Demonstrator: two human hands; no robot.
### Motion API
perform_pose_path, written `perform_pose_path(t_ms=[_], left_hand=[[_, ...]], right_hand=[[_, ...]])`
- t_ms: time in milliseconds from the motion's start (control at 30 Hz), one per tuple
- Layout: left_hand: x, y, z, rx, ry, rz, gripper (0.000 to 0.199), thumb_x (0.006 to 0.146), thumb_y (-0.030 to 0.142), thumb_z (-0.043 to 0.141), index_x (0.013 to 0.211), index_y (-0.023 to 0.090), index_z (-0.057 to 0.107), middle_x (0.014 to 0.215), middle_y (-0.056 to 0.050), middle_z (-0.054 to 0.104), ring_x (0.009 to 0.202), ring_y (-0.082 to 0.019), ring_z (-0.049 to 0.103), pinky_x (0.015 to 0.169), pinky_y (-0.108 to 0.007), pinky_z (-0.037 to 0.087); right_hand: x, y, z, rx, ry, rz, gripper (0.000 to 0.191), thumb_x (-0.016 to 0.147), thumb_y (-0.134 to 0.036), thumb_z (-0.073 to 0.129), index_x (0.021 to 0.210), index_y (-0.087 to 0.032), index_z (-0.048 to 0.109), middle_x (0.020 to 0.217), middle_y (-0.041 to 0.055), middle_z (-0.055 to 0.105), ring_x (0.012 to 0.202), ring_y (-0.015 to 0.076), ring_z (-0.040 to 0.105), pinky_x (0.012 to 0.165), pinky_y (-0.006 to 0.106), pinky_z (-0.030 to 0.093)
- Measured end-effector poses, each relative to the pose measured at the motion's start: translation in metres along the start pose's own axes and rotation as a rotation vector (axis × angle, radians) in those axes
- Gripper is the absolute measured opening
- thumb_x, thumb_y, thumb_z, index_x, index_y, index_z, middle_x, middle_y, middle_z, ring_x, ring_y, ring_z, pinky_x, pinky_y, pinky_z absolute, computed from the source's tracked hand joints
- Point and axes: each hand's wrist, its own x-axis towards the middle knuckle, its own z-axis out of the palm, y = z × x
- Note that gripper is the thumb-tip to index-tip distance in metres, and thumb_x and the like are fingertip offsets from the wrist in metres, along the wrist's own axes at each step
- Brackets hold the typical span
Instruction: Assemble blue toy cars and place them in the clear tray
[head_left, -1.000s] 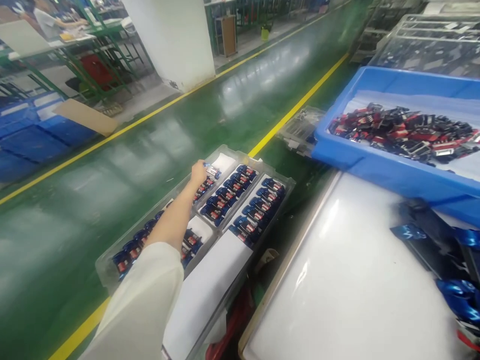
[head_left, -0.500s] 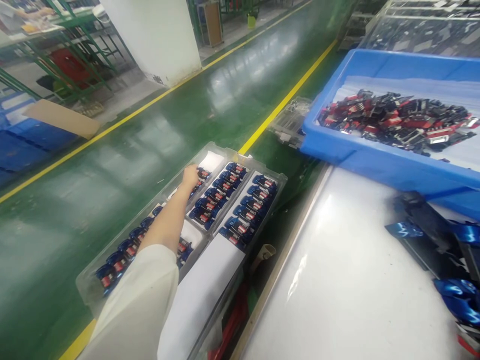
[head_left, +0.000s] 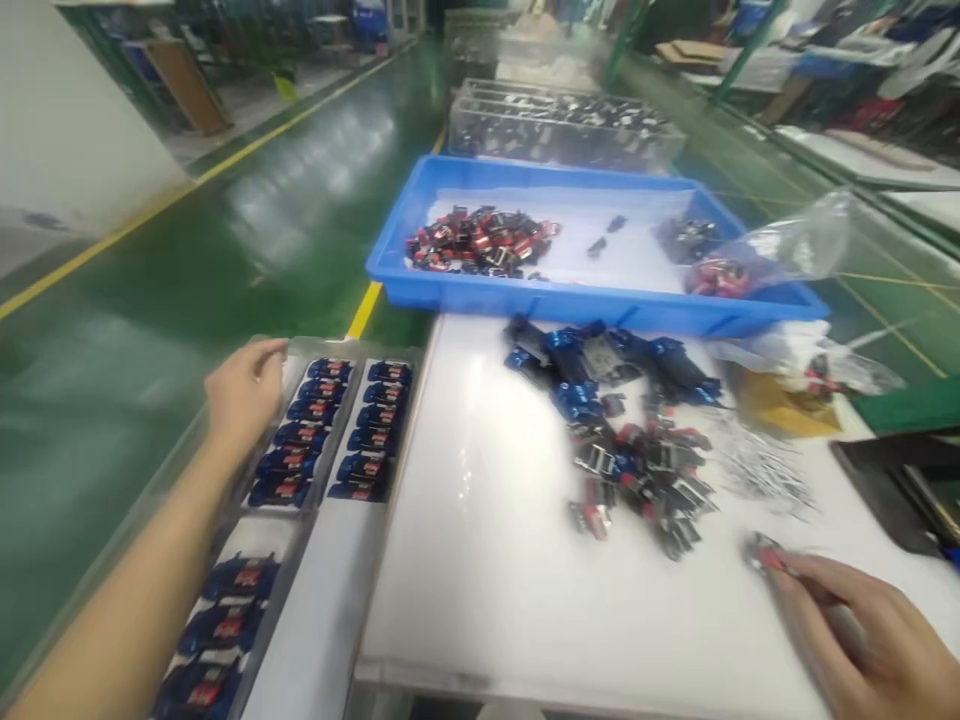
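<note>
My left hand (head_left: 244,395) is at the far left part of a clear plastic tray (head_left: 346,349), its fingers curled and what they hold, if anything, hidden. Rows of blue-and-black toy-car-like units (head_left: 300,435) with red middles lie in the tray's compartments. At the right side of the white table, my right hand (head_left: 862,620) pinches a small red-and-silver part (head_left: 766,553), blurred by motion. Left of that hand lies a loose pile of red, black and silver parts (head_left: 649,470). Blue shells and black plates (head_left: 592,360) are heaped behind this pile.
A blue bin (head_left: 555,295) with red and black parts stands at the table's far edge. Thin metal pins (head_left: 765,470) lie near a yellow piece (head_left: 787,400) and plastic bags. A black tray (head_left: 892,490) is at the right. White paper (head_left: 315,600) covers part of the clear tray.
The view has swung right, bringing the parts piles and my right hand into sight. My left hand remains at the clear tray, at its far left compartment.
</note>
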Motion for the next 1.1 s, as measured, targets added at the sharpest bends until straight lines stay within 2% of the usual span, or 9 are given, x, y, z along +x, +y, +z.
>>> perform_pose_path(t_ms=[100, 167, 333, 400, 500, 633, 833, 967, 1100], left_hand=[[-0.021, 0.069, -0.012, -0.183, -0.019, 0.206, 0.03, 0.09, 0.032, 0.049, 0.104, 0.023, 0.074, 0.104, -0.001, 0.077, 0.096, -0.02, 0.071, 0.094, -0.033, 0.055], [-0.035, 0.113, -0.012, -0.245, -0.102, 0.341, 0.027, 0.09, 0.03, 0.051, 0.103, 0.024, 0.074, 0.104, 0.0, 0.077, 0.094, -0.02, 0.071, 0.093, -0.033, 0.055], [-0.055, 0.202, 0.015, -0.272, -0.391, 0.611, 0.03, 0.089, 0.021, 0.054, 0.115, 0.022, 0.069, 0.118, -0.005, 0.073, 0.106, -0.023, 0.068, 0.102, -0.038, 0.051], [-0.057, 0.232, 0.027, -0.254, -0.457, 0.712, 0.037, 0.087, 0.015, 0.055, 0.123, 0.018, 0.065, 0.128, -0.009, 0.068, 0.12, -0.025, 0.062, 0.11, -0.042, 0.045], [-0.055, 0.265, 0.041, -0.177, -0.522, 0.754, 0.05, 0.083, 0.006, 0.055, 0.132, 0.014, 0.058, 0.14, -0.014, 0.059, 0.133, -0.027, 0.053, 0.116, -0.043, 0.039], [-0.046, 0.288, 0.052, -0.125, -0.548, 0.747, 0.047, 0.084, 0.007, 0.053, 0.13, 0.016, 0.059, 0.135, -0.014, 0.062, 0.128, -0.027, 0.058, 0.112, -0.041, 0.044], [-0.044, 0.296, 0.057, -0.086, -0.496, 0.707, 0.037, 0.083, 0.011, 0.059, 0.119, 0.016, 0.064, 0.12, -0.014, 0.07, 0.116, -0.031, 0.064, 0.103, -0.046, 0.05], [-0.047, 0.298, 0.043, -0.116, -0.422, 0.69, 0.035, 0.085, 0.014, 0.059, 0.12, 0.016, 0.063, 0.116, -0.014, 0.069, 0.114, -0.029, 0.064, 0.102, -0.043, 0.049], [-0.053, 0.292, 0.015, -0.153, -0.307, 0.65, 0.037, 0.088, 0.018, 0.058, 0.125, 0.017, 0.061, 0.12, -0.013, 0.067, 0.113, -0.028, 0.062, 0.103, -0.043, 0.047]], right_hand=[[0.003, 0.0, 0.002, 0.021, 0.02, -0.065, 0.027, 0.1, -0.047, 0.05, 0.103, -0.024, 0.063, 0.092, 0.0081, 0.069, 0.078, 0.027, 0.067, 0.071, 0.042, 0.055], [0.005, 0.0, 0.006, 0.064, 0.054, -0.092, 0.027, 0.101, -0.045, 0.048, 0.104, -0.024, 0.063, 0.093, 0.007, 0.069, 0.079, 0.0248, 0.067, 0.072, 0.039, 0.054], [0.002, 0.0, 0.011, 0.179, 0.066, -0.048, 0.025, 0.102, -0.043, 0.047, 0.105, -0.024, 0.063, 0.097, 0.0068, 0.069, 0.086, 0.0243, 0.068, 0.072, 0.036, 0.056], [0.001, 0.001, 0.012, 0.212, 0.064, -0.032, 0.025, 0.102, -0.042, 0.046, 0.105, -0.025, 0.063, 0.098, 0.007, 0.069, 0.088, 0.0243, 0.068, 0.072, 0.036, 0.056], [0.0, 0.0, 0.011, 0.253, 0.069, -0.029, 0.022, 0.103, -0.039, 0.046, 0.105, -0.025, 0.062, 0.101, 0.0068, 0.068, 0.088, 0.0236, 0.068, 0.073, 0.036, 0.056], [0.001, -0.001, 0.01, 0.304, 0.086, -0.057, 0.018, 0.104, -0.034, 0.044, 0.106, -0.025, 0.06, 0.101, 0.0061, 0.068, 0.09, 0.0233, 0.068, 0.079, 0.036, 0.056], [0.002, -0.001, 0.011, 0.326, 0.115, -0.076, 0.02, 0.104, -0.032, 0.042, 0.105, -0.024, 0.061, 0.1, 0.0068, 0.069, 0.089, 0.024, 0.069, 0.078, 0.038, 0.056], [0.002, -0.001, 0.011, 0.342, 0.117, -0.078, 0.019, 0.104, -0.03, 0.042, 0.105, -0.024, 0.061, 0.099, 0.0076, 0.069, 0.088, 0.0245, 0.069, 0.077, 0.038, 0.057], [0.003, -0.002, 0.009, 0.361, 0.114, -0.069, 0.019, 0.103, -0.029, 0.042, 0.105, -0.024, 0.061, 0.098, 0.0075, 0.069, 0.088, 0.025, 0.069, 0.077, 0.039, 0.057]])
